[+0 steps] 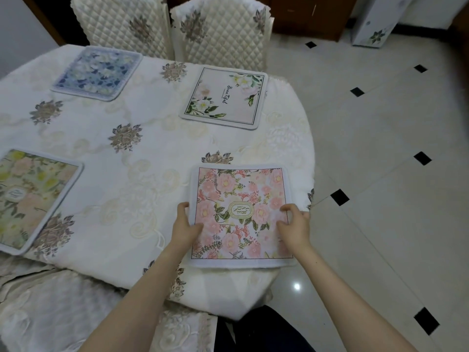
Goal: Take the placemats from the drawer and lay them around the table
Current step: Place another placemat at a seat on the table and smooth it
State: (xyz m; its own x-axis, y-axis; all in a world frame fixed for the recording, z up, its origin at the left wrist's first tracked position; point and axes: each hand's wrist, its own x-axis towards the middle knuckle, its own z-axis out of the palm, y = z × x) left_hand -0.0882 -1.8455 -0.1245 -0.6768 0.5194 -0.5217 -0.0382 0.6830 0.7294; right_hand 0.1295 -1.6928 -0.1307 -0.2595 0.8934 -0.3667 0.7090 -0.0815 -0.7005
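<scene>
A pink floral placemat (pixel 238 199) lies flat at the near right edge of the table (pixel 142 148). My left hand (pixel 184 227) grips its left edge, thumb on top and fingers under the rim. My right hand (pixel 295 226) rests on the mat's right side with curled fingers touching its surface. Three more placemats lie on the table: a blue floral one (pixel 97 72) at the far left, a white one with roses (pixel 224 97) at the far right, and a yellow-pink one (pixel 30 199) at the near left.
The table wears a cream embroidered cloth. Two quilted chairs (pixel 220 34) stand at the far side and a covered chair (pixel 76 313) at the near left. Tiled floor (pixel 380 174) spreads to the right, with a white box (pixel 378 21) at the back.
</scene>
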